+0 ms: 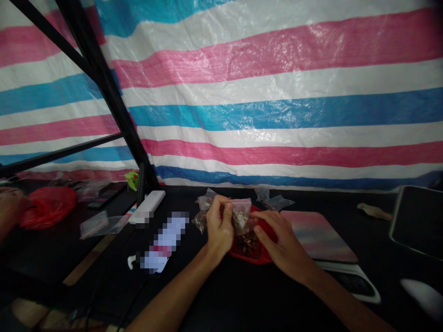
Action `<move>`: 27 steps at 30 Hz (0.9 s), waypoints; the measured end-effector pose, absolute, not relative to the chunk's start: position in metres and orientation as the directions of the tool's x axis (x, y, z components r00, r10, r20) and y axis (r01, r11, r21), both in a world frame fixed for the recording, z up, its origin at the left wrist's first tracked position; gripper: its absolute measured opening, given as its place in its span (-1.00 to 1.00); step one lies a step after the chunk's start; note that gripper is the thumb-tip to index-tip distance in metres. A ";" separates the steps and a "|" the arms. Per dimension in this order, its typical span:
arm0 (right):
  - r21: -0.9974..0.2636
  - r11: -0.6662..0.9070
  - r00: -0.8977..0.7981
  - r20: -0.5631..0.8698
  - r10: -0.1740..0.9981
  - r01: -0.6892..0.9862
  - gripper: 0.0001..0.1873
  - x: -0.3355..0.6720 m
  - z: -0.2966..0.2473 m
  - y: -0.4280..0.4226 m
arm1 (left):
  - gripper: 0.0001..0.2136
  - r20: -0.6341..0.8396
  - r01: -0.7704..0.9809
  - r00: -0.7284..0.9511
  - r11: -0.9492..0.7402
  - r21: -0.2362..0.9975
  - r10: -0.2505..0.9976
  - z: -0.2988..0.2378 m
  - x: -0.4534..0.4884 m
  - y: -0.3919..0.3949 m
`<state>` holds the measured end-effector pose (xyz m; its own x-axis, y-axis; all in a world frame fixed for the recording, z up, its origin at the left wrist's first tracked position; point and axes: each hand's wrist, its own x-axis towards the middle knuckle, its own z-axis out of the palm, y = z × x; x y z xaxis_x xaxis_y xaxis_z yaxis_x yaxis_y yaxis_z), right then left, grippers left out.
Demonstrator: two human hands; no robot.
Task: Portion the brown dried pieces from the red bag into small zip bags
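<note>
My left hand (219, 226) pinches the top edge of a small clear zip bag (240, 216) holding brown flakes. My right hand (282, 244) comes in from the right, with its thumb and forefinger at the bag's right side. Beneath both hands sits a red dish (249, 249) holding dark brown pieces, partly hidden by my fingers. Just left of my left hand lie other small plastic bags (200, 221) with similar brown contents. Two flat clear bags (273, 199) lie behind the dish.
A pink-blue pad (316, 235) lies right of the dish, with a black tablet-like slab (417, 221) beyond it. A pixelated white box (164, 240) and a white bar (147, 207) lie left. Another person's hand (10, 207) rests near a red plastic bag (48, 207). A black frame (104, 92) stands before a striped tarp (277, 120).
</note>
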<state>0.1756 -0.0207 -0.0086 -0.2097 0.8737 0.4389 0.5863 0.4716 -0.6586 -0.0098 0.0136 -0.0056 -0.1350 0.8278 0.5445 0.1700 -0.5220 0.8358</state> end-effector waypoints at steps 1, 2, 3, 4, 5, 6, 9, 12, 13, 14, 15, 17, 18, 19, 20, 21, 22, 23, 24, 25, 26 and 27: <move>-0.601 0.482 -0.247 0.434 0.867 0.638 -0.78 0.175 -0.009 -0.021 | -0.74 0.533 0.208 -0.219 -0.495 0.844 0.817 -0.004 -0.013 0.016; -0.544 0.493 -0.286 0.423 0.860 0.679 -0.80 0.174 -0.010 -0.022 | -0.73 0.520 0.235 -0.285 -0.467 0.852 0.805 -0.003 -0.016 0.019; -0.493 0.500 -0.316 0.411 0.855 0.712 -0.82 0.174 -0.011 -0.023 | -0.72 0.510 0.251 -0.330 -0.447 0.859 0.794 -0.001 -0.019 0.021; -0.448 0.504 -0.334 0.406 0.850 0.738 -0.85 0.174 -0.012 -0.023 | -0.73 0.502 0.262 -0.356 -0.432 0.863 0.788 0.001 -0.021 0.023; -0.409 0.504 -0.343 0.406 0.847 0.761 -0.86 0.174 -0.013 -0.023 | -0.73 0.499 0.272 -0.363 -0.423 0.864 0.787 0.002 -0.022 0.024; -0.373 0.503 -0.347 0.410 0.843 0.780 -0.87 0.174 -0.014 -0.023 | -0.73 0.501 0.287 -0.358 -0.418 0.862 0.788 0.004 -0.022 0.025; -0.274 0.502 -0.362 0.432 0.826 0.820 -0.85 0.177 -0.015 -0.023 | -0.74 0.509 0.356 -0.331 -0.394 0.847 0.795 0.005 -0.023 0.029; -0.221 0.485 -0.359 0.437 0.825 0.846 -0.82 0.179 -0.013 -0.022 | -0.75 0.486 0.412 -0.417 -0.318 0.854 0.768 0.004 -0.029 0.036; -0.215 0.477 -0.354 0.434 0.829 0.852 -0.81 0.180 -0.012 -0.022 | -0.75 0.475 0.429 -0.466 -0.279 0.859 0.747 0.004 -0.033 0.039; -0.214 0.468 -0.348 0.431 0.833 0.857 -0.79 0.181 -0.010 -0.022 | -0.76 0.464 0.449 -0.510 -0.236 0.862 0.724 0.004 -0.037 0.042; -0.214 0.461 -0.341 0.430 0.836 0.861 -0.78 0.182 -0.009 -0.021 | -0.76 0.453 0.472 -0.547 -0.188 0.861 0.704 0.004 -0.041 0.045; -0.221 0.446 -0.317 0.445 0.838 0.867 -0.76 0.184 -0.006 -0.021 | -0.76 0.431 0.523 -0.567 -0.097 0.847 0.702 0.003 -0.049 0.051; -0.227 0.436 -0.299 0.459 0.837 0.871 -0.76 0.186 -0.005 -0.021 | -0.75 0.419 0.543 -0.563 -0.063 0.837 0.712 0.003 -0.052 0.053; -0.234 0.427 -0.280 0.476 0.833 0.874 -0.76 0.187 -0.004 -0.021 | -0.75 0.406 0.556 -0.557 -0.037 0.830 0.724 0.002 -0.055 0.055; -0.240 0.418 -0.261 0.494 0.830 0.876 -0.76 0.189 -0.003 -0.021 | -0.75 0.392 0.564 -0.554 -0.015 0.825 0.735 0.001 -0.058 0.057; -0.247 0.408 -0.239 0.512 0.825 0.879 -0.76 0.190 -0.003 -0.021 | -0.75 0.377 0.571 -0.549 0.005 0.821 0.746 0.000 -0.059 0.058; -0.256 0.398 -0.217 0.530 0.820 0.881 -0.77 0.190 -0.002 -0.022 | -0.75 0.359 0.581 -0.537 0.025 0.814 0.763 -0.001 -0.060 0.059; -0.265 0.392 -0.197 0.546 0.814 0.881 -0.78 0.191 -0.001 -0.022 | -0.76 0.337 0.596 -0.511 0.044 0.802 0.791 -0.002 -0.061 0.060; -0.275 0.389 -0.184 0.558 0.809 0.879 -0.78 0.191 -0.001 -0.023 | -0.77 0.310 0.619 -0.470 0.059 0.783 0.826 -0.003 -0.061 0.060; -0.283 0.393 -0.179 0.564 0.806 0.875 -0.79 0.191 0.000 -0.023 | -0.78 0.280 0.648 -0.419 0.068 0.759 0.864 -0.004 -0.060 0.060; -0.292 0.400 -0.180 0.567 0.804 0.869 -0.79 0.190 0.000 -0.024 | -0.79 0.251 0.681 -0.359 0.069 0.729 0.899 -0.005 -0.059 0.059; -0.299 0.412 -0.188 0.565 0.803 0.861 -0.79 0.190 0.000 -0.024 | -0.80 0.231 0.717 -0.304 0.062 0.695 0.924 -0.006 -0.058 0.058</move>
